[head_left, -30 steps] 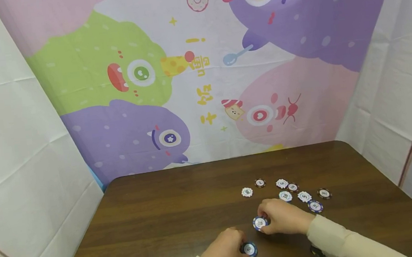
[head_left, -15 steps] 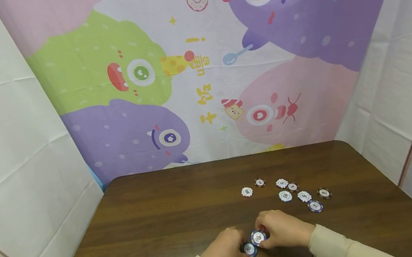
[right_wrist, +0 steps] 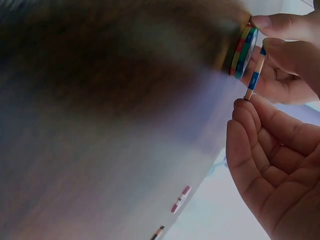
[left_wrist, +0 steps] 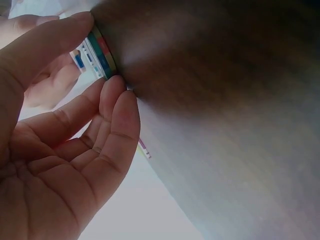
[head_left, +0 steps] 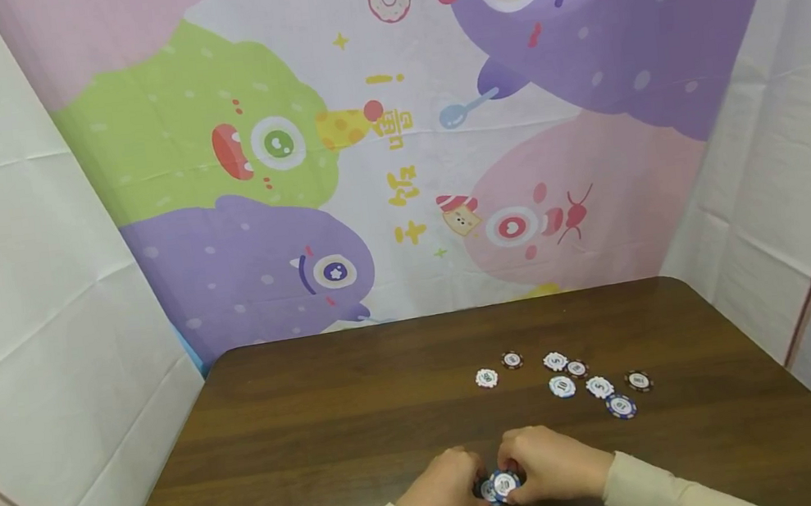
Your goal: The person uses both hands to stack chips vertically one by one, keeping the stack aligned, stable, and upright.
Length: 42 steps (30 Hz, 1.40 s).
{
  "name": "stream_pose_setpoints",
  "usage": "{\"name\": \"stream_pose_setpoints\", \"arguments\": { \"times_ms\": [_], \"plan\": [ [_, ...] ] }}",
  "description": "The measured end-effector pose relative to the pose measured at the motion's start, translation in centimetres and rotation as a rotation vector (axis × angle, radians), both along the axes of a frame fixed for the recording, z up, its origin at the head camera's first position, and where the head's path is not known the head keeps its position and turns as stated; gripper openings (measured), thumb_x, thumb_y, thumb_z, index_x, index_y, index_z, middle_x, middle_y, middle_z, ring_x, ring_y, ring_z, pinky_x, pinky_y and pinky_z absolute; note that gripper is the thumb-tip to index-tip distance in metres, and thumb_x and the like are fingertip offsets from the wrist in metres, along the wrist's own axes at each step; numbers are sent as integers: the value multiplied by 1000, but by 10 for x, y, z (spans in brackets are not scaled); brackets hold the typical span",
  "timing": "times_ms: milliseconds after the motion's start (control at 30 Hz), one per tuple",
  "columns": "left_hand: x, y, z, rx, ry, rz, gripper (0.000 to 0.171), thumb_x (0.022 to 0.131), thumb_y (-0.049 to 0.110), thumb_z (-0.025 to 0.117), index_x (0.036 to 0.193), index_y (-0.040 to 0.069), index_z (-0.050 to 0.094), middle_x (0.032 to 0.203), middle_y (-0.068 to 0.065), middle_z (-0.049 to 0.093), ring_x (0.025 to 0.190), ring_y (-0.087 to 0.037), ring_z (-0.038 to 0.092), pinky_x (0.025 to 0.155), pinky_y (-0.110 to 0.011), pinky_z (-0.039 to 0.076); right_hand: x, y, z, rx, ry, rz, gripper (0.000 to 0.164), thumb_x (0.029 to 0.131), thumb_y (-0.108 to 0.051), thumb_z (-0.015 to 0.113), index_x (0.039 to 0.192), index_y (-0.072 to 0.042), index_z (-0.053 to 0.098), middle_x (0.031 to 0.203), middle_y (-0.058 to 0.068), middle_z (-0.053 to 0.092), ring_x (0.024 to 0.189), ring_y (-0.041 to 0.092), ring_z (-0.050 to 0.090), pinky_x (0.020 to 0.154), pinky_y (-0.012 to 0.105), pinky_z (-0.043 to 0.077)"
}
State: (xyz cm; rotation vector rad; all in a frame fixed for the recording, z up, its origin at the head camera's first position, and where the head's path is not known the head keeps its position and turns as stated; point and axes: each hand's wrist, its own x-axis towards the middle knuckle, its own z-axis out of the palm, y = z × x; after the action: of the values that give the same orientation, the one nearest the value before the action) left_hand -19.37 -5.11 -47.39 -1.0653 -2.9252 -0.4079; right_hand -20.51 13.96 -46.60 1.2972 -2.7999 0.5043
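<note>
Near the front of the table, my left hand (head_left: 441, 488) grips a short stack of poker chips (right_wrist: 243, 52) between thumb and fingertips. Red, yellow, green and blue edges show on the stack in the right wrist view. My right hand (head_left: 554, 462) pinches a single blue-and-white poker chip (head_left: 506, 484) by its rim. That chip overlaps the stack's top in the head view and covers part of it. From the right wrist, a narrow gap shows between the single chip and the stack, the chip slightly tilted. The left wrist view has the stack's layered edge (left_wrist: 104, 52) at the left fingertips.
Several loose chips lie flat farther back to the right, among them a white chip (head_left: 486, 378), a dark chip (head_left: 638, 381) and a blue chip (head_left: 621, 406). The brown wooden table (head_left: 305, 428) ends at a cartoon-printed cloth (head_left: 407, 269). White panels stand at both sides.
My right hand has brought its blue-and-white chip toward me and left, from beside the stack to over it. My left hand has stayed in place with the stack.
</note>
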Motion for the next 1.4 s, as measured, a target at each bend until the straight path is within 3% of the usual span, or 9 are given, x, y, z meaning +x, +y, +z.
{"name": "stream_pose_setpoints", "arguments": {
  "times_ms": [767,1133,1400],
  "plan": [
    [2,0,2,5,6,-6,23,59,26,79,68,16,60,63,13,49,60,-1,42,55,-18,36,3,-12,-3,12,-21,-13,19,66,-30,75,75,-18,64,69,-14,45,60,-2,36,55,17,32],
    [3,-1,3,34,-54,-7,23,61,24,80,70,16,60,64,13,52,61,0,41,56,-17,36,3,-16,-6,-12,-32,-26,19,66,-28,75,78,-17,65,70,-14,47,61,-2,37,54,16,34],
    [2,-1,3,14,-22,-15,24,61,25,80,69,17,59,63,12,52,60,0,41,55,-18,35,2,-18,-5,2,-45,-20,17,66,-28,75,76,-18,65,69,-14,46,61,-2,36,55,17,33]
  ]
}}
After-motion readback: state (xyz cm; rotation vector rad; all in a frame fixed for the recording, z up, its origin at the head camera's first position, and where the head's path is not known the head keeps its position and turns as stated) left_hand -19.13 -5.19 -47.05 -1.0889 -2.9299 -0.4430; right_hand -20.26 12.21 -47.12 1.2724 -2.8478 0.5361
